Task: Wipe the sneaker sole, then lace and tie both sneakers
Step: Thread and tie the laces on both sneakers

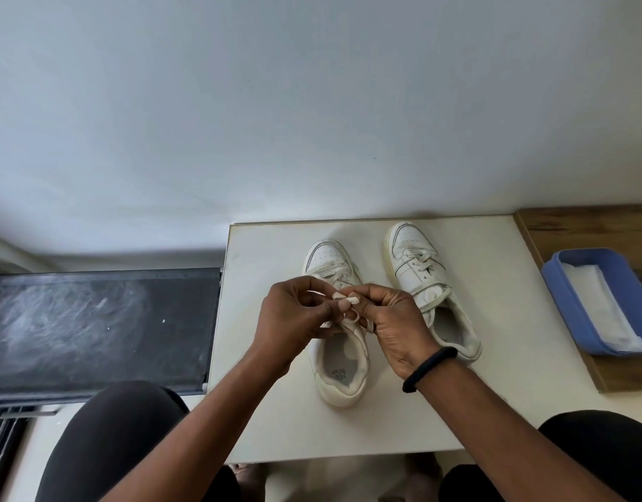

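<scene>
Two white sneakers stand side by side on a white table (265,411), toes pointing away from me. Over the tongue of the left sneaker (343,371) both hands work the white lace (343,297). My left hand (297,317) pinches one part of the lace and my right hand (393,320) pinches the other, fingertips almost touching. A small lace loop hangs below the fingers. The right sneaker (421,269) lies untouched with its laces crossed and its tongue strap visible. My hands hide the middle of the left sneaker.
A blue tray (565,302) holding a white cloth (598,309) sits on a wooden surface (580,226) at the right. A dark scuffed panel (94,327) lies to the left of the table. A pale wall rises behind. My knees frame the table's near edge.
</scene>
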